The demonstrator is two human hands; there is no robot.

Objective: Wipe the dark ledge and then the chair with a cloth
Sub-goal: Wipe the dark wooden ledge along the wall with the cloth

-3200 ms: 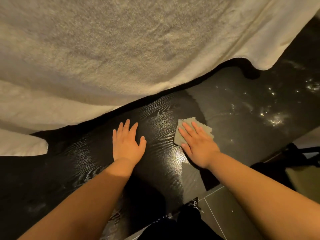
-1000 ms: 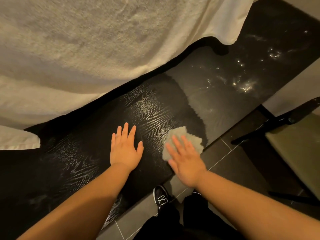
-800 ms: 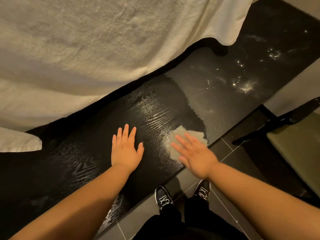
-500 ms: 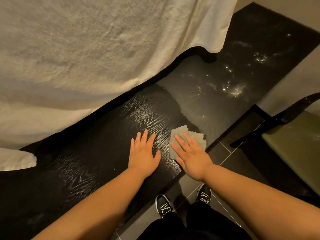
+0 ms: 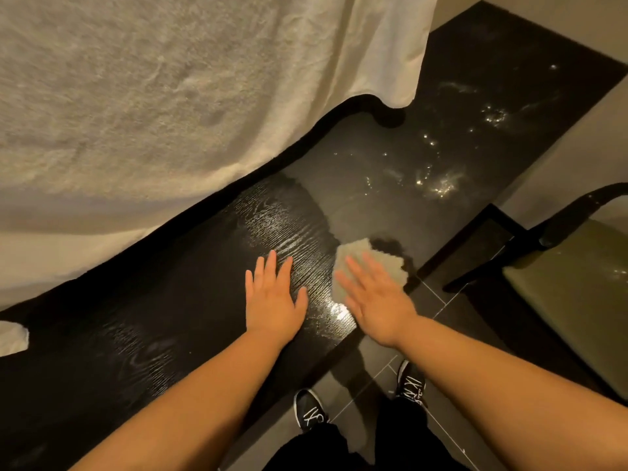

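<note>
A dark wood-grain ledge [image 5: 163,321] runs diagonally from lower left to upper right. A small pale grey cloth [image 5: 384,263] lies on it close to the near edge. My right hand [image 5: 377,304] presses flat on the cloth with straight fingers. Just left of it, my left hand [image 5: 273,300] rests flat on the bare ledge, fingers spread. The ledge shines wet around both hands, and dusty specks glitter farther along to the right. A chair [image 5: 571,277] with a dark frame and an olive seat stands at the right edge.
A large white towel-like bedcover [image 5: 170,96] hangs over the far side of the ledge. Grey floor tiles [image 5: 438,321] lie below the ledge's near edge. Both of my black shoes [image 5: 311,409] stand on them. A beige wall [image 5: 577,141] lies beyond the chair.
My right hand has slid the cloth rightward along the ledge near its front edge. My left hand has shifted right beside it. The view has turned right, showing more of the chair.
</note>
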